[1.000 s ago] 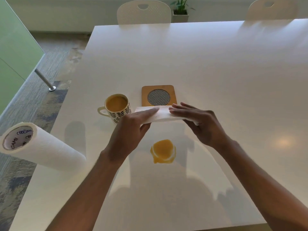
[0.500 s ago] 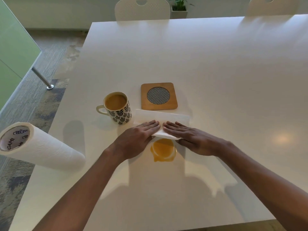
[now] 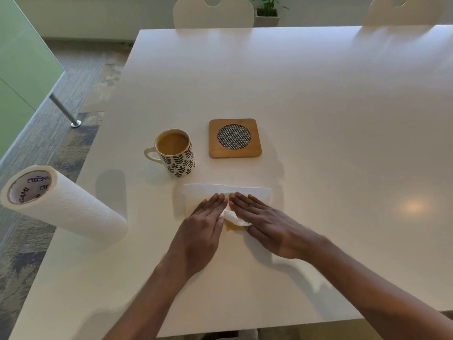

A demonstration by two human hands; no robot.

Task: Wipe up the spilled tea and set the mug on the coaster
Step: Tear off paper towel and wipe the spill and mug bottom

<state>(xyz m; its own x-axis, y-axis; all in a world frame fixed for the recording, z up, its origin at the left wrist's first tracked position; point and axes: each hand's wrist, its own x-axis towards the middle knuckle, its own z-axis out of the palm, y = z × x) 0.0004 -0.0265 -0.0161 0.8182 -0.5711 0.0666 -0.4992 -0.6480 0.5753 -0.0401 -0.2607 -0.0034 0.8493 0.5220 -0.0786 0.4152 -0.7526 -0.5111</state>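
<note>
Both the left hand (image 3: 204, 225) and right hand (image 3: 266, 220) lie flat, fingers spread, pressing a paper towel (image 3: 247, 193), long axis left-right, onto the spilled tea (image 3: 230, 228), while beyond them the mug (image 3: 175, 153) stands upright on the worktop (image 3: 318, 106), handle pointing left, just left of the coaster (image 3: 234, 138).

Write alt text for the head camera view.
Both hands, left hand and right hand, press a paper towel flat over spilled tea on a white table. Behind stand a full mug and empty coaster; a towel roll lies left.
</note>
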